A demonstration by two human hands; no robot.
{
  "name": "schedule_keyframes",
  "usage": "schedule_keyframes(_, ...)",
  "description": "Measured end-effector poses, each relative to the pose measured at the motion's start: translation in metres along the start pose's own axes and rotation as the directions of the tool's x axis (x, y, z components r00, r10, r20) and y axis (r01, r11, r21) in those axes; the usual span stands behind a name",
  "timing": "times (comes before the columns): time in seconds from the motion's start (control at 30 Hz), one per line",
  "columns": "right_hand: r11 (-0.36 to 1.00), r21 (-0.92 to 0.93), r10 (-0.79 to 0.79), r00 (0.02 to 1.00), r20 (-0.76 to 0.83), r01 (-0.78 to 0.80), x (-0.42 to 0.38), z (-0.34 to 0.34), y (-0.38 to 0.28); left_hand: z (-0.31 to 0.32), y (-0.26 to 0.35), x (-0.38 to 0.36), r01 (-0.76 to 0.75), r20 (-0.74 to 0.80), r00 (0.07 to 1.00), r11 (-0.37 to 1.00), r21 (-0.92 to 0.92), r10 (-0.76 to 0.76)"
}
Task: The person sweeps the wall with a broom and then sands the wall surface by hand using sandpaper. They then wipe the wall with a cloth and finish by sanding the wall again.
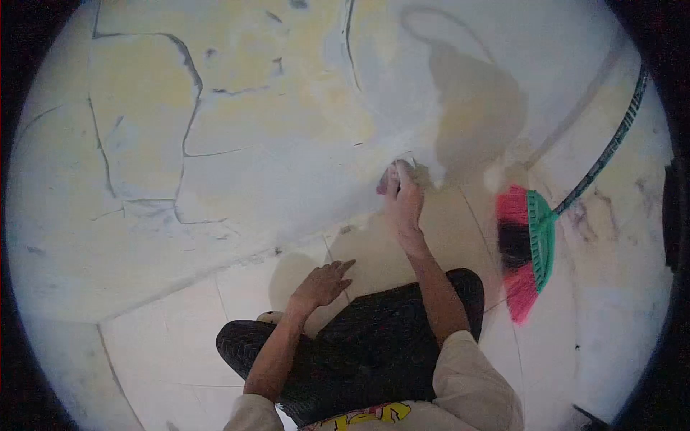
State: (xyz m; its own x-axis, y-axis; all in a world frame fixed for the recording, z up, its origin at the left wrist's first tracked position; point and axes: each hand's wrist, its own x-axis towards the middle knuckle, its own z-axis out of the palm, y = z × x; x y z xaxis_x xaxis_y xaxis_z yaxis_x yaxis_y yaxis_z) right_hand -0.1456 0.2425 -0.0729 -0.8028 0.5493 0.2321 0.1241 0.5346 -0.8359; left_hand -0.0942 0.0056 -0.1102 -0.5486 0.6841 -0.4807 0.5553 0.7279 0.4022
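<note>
My right hand [406, 201] is raised to the base of the wall [244, 187], its fingers closed round a small object. Only bits of that object show, a pinkish edge at the left and a pale, thin part at the top, so its kind cannot be made out. The wall is patchy white and yellow, with dark cracks running across its left part. Lower down, my left hand [321, 287] hangs over the tiled floor [381, 248] beside my knee. Its index finger points out, the others are loosely bent, and it holds nothing visible.
A broom [543, 241] with pink and black bristles and a green head leans at the right, its dark handle [611, 147] rising along the wall. My folded legs [359, 345] in dark trousers are close below both hands. Shadows fall on wall and floor.
</note>
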Motion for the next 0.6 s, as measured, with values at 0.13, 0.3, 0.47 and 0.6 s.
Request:
schedule_keyframes(0.13, 0.979, 0.179, -0.115, 0.988, 0.099, 0.096, -0.005, 0.008, 0.005, -0.002, 0.001, -0.006, 0.08, 0.068, 0.994, 0.997, 0.006, -0.08)
schedule_keyframes(0.3, 0.962, 0.265, 0.071, 0.997, -0.028, -0.061, -0.004, 0.001, -0.015, -0.008, 0.003, -0.003, 0.084, 0.061, 0.995, 0.996, -0.014, -0.083)
schedule_keyframes(0.47, 0.983, 0.067, -0.181, 0.971, 0.159, 0.173, -0.002, -0.003, 0.009, -0.009, 0.01, -0.003, 0.083, 0.128, 0.988, 0.997, -0.003, -0.082)
schedule_keyframes(0.6, 0.981, 0.195, 0.006, 0.996, -0.088, 0.011, -0.005, 0.033, 0.019, 0.0, 0.0, -0.002, 0.037, 0.067, 0.997, 0.999, -0.027, -0.035)
